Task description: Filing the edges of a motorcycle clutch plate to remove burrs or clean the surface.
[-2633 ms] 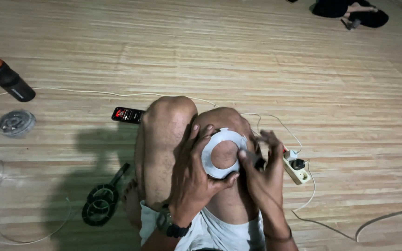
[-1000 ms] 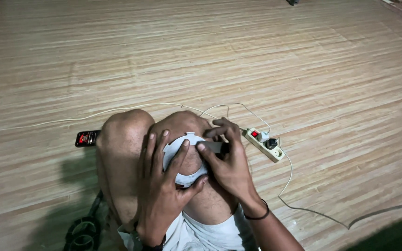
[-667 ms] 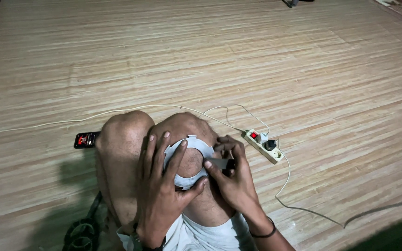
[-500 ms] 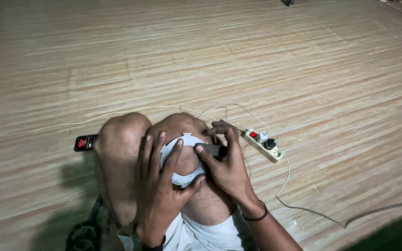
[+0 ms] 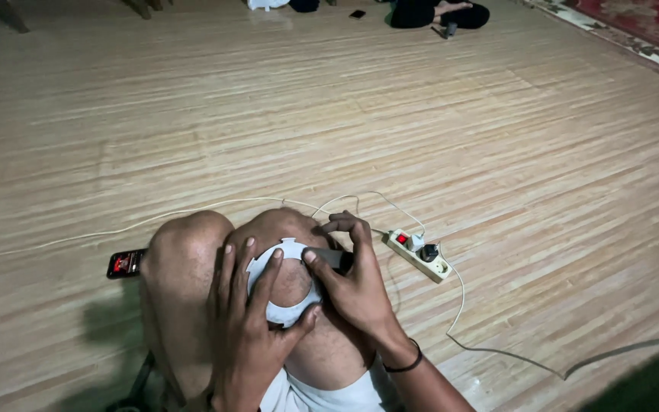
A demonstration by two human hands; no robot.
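A white ring (image 5: 287, 284) with small notches along its outer edge lies against a bare bent knee (image 5: 284, 236), near the bottom middle of the head view. The left hand (image 5: 247, 336) presses it from seven o'clock: its fingers (image 5: 268, 276) are spread flat over the ring's left arc and the thumb hooks the lower rim, so the hand holds the ring rather than closing round it. The right hand (image 5: 356, 286) comes in from four o'clock, fingers curled tight around a small dark tool (image 5: 337, 259) whose end meets the ring's right edge; most of that tool is hidden inside the grip and its kind cannot be made out. A dark band sits on the right wrist. At three o'clock of the hands a white power strip (image 5: 419, 254) with a red switch lies on the wooden floor (image 5: 421, 114), its white cable (image 5: 497, 352) trailing off right. At nine o'clock a phone (image 5: 126, 263) is half hidden behind the other knee. A dark object at the bottom left is cut off by the frame
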